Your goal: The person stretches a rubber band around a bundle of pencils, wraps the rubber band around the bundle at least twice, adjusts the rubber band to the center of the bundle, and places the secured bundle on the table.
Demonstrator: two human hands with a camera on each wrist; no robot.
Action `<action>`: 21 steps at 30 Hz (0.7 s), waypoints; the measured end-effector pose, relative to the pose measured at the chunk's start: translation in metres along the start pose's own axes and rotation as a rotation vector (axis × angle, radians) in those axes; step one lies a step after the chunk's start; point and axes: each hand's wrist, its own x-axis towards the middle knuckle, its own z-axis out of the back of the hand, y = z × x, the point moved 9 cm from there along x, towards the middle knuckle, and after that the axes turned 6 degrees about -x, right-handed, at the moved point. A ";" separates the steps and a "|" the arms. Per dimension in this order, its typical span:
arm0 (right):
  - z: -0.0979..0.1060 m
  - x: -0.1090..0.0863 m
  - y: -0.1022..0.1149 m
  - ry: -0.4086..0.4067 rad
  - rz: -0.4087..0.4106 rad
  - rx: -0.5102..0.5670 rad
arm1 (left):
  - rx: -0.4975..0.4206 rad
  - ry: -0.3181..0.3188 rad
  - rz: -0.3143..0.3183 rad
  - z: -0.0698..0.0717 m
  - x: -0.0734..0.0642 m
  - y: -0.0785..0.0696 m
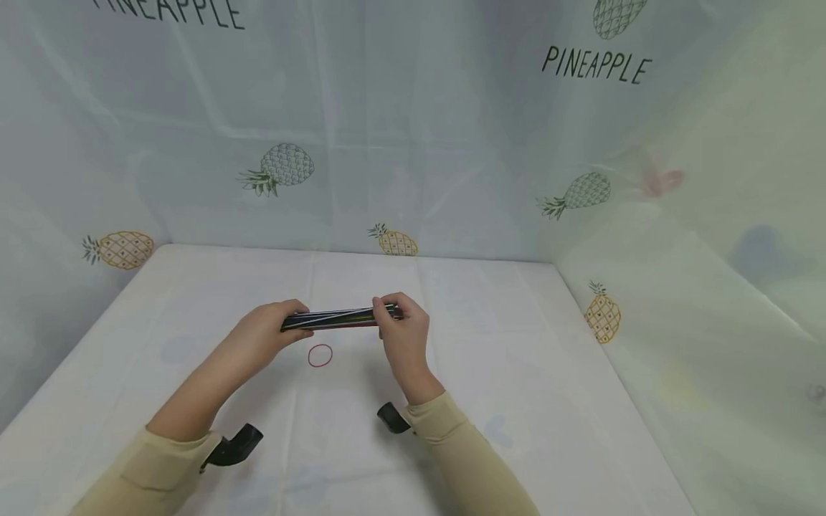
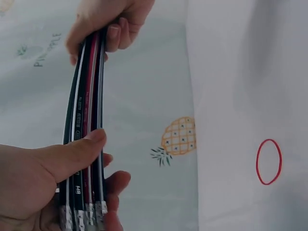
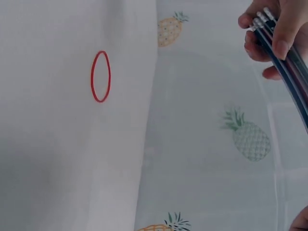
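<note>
A bundle of several pencils (image 1: pixel 342 319) is held level above the table, between my two hands. My left hand (image 1: pixel 267 330) grips the eraser end; in the left wrist view its thumb lies across the dark and red pencil barrels (image 2: pixel 89 108) just above the metal ferrules. My right hand (image 1: pixel 406 337) pinches the opposite end, its fingers hiding the tips. White eraser ends (image 3: pixel 262 18) poke out past the left hand in the right wrist view. On the table below the bundle lies a thin red loop (image 1: pixel 320 345) resembling a rubber band, apart from both hands.
A white cloth covers the table (image 1: pixel 516 373). Behind it and at the sides hangs a pale curtain (image 1: pixel 426 143) printed with pineapples. Black wrist-worn devices (image 1: pixel 235 446) stick out from both sleeves.
</note>
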 end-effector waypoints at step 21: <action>0.036 0.011 -0.005 -0.215 -0.034 0.344 | -0.739 -0.418 0.009 0.012 -0.005 -0.004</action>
